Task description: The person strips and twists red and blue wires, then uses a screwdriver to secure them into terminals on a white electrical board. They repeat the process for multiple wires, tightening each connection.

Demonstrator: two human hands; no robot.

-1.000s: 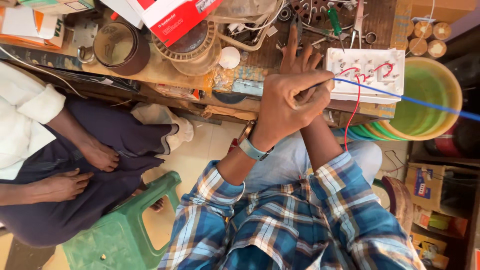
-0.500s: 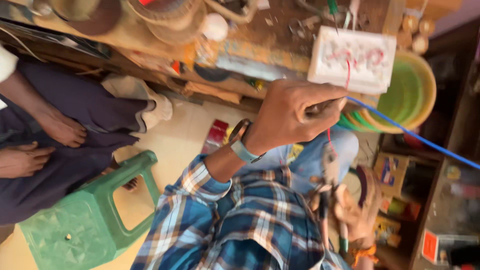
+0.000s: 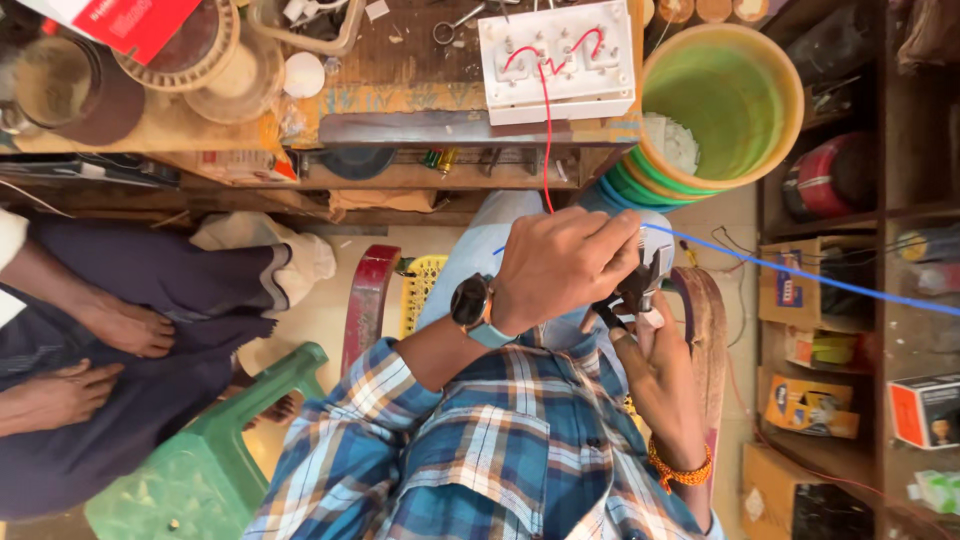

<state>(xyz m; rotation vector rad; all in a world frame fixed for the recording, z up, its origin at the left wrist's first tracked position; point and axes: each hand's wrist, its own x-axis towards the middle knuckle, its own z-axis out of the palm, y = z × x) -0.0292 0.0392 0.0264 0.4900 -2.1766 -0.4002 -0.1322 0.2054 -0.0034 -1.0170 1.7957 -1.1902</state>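
My left hand (image 3: 565, 268), with a watch on its wrist, is closed around a blue wire (image 3: 830, 283) that runs off to the right. Just below it, my right hand (image 3: 655, 375), with an orange thread bracelet, grips black-handled pliers (image 3: 640, 285) whose jaws meet the wire at my left fingers. Both hands hover over my lap, in front of my blue plaid shirt. A white switchboard (image 3: 556, 60) with red wire loops lies on the wooden workbench (image 3: 400, 100) above. One red wire (image 3: 547, 150) hangs from it down to my left hand.
Stacked green and yellow buckets (image 3: 720, 110) stand right of the bench. Shelves with small boxes (image 3: 810, 405) fill the right side. Another person sits at the left, bare foot (image 3: 130, 330) and hand (image 3: 50, 400) visible, beside a green plastic stool (image 3: 200, 460). Coils and tins crowd the bench.
My hands have come down from the switchboard to my lap, taking the blue wire along. My right hand now shows with the pliers at the wire. The view has tilted downwards.
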